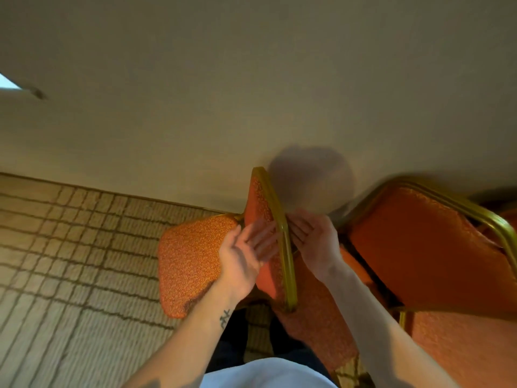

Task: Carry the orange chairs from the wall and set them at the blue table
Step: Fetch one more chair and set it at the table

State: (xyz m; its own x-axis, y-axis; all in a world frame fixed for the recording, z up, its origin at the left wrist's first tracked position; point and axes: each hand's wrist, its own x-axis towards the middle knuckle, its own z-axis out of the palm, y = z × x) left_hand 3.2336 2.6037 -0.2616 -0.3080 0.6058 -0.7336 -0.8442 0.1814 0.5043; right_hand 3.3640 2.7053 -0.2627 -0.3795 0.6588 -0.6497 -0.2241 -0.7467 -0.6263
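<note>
plain beige wall (195, 107) over checked carpet (70, 247); an orange chair (193, 261) stands against it, beside more chairs (419, 247) on the right. left hand (243, 253) and right hand (313, 242) flank its backrest (260, 203), fingers straight, gripping nothing, likely poised to grab the frame. any touch is blurred; the legs are hidden; no blue table shows.

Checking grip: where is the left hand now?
Head view, centre: left hand open by the orange chair's backrest, left of its gold frame, opposite the right hand.

Single head-worn wide-angle view, looking steeply down and forward, close over an orange chair (268, 247) against the wall (195, 107)
</note>
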